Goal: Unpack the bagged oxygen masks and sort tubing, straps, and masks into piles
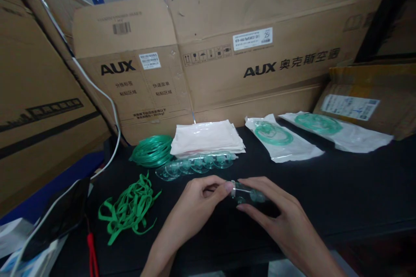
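Note:
Both my hands meet over the black table (341, 190) near its front edge. My right hand (279, 212) is curled around a clear plastic mask (248, 192) with a green tint. My left hand (198, 199) pinches the mask's left end between thumb and fingers. Just behind my hands lies a row of several clear masks (195, 165). A coil of green tubing (152, 150) sits to the left of that row, and a heap of green elastic straps (128, 210) lies nearer on the left.
A stack of empty white pouches (208, 138) lies behind the masks. Two sealed pouches (281, 138) (334, 132) with green parts lie at the right. Cardboard boxes (260, 43) wall the back. A black phone (55, 218) and white cable (110, 108) lie at the left.

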The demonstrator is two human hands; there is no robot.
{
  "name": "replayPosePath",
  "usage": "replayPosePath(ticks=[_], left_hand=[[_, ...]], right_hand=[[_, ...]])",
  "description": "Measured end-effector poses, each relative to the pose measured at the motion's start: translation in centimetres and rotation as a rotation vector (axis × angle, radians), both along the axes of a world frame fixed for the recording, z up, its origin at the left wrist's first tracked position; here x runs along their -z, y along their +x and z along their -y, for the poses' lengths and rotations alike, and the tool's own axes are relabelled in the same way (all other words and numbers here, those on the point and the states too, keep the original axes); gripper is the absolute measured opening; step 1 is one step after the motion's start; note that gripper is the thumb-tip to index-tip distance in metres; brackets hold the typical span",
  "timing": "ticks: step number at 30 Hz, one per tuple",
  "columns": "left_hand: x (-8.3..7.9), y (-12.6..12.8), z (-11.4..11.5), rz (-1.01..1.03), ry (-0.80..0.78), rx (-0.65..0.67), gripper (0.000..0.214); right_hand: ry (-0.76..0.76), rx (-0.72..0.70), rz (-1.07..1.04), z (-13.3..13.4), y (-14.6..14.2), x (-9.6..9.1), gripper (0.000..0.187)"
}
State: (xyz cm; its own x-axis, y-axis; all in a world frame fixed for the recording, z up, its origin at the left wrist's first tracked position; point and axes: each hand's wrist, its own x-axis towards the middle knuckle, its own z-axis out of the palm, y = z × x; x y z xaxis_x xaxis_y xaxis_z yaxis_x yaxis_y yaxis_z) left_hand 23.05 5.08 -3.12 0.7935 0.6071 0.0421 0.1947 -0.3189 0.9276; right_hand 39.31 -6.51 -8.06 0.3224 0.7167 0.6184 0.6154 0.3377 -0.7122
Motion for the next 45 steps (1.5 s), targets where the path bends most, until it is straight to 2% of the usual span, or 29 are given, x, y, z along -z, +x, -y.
replayPosePath(ticks=[5,10,24,32,39,45], left_hand=[[0.31,0.21,0.01,0.021,-0.092,0.035,0.036],[0.33,0.02,-0.16,0.001,-0.116,0.064,0.042],[-0.23,-0.14,-0.38,-0.012,-0.216,0.105,0.035],[-0.08,-0.04,-0.41,0.027,-0.256,0.106,0.029],[-0.51,0.12,0.15,0.081,-0.331,0.060,0.025],[-0.13,0.41,0.05,0.130,-0.415,0.062,0.028]], right_hand=[[0.011,0.016,0.037,0.11,-0.21,-0.02,0.021],[0.011,0.020,0.080,0.36,-0.28,-0.06,0.013],[0.082,-0.036,0.103,0.30,-0.11,0.22,0.024],[0.025,-0.088,0.079,0.46,-0.21,0.33,0.024],[0.052,-0.067,0.101,0.19,0.01,0.54,0.026],[0.020,-0.036,0.120,0.32,0.06,0.55,0.035]])
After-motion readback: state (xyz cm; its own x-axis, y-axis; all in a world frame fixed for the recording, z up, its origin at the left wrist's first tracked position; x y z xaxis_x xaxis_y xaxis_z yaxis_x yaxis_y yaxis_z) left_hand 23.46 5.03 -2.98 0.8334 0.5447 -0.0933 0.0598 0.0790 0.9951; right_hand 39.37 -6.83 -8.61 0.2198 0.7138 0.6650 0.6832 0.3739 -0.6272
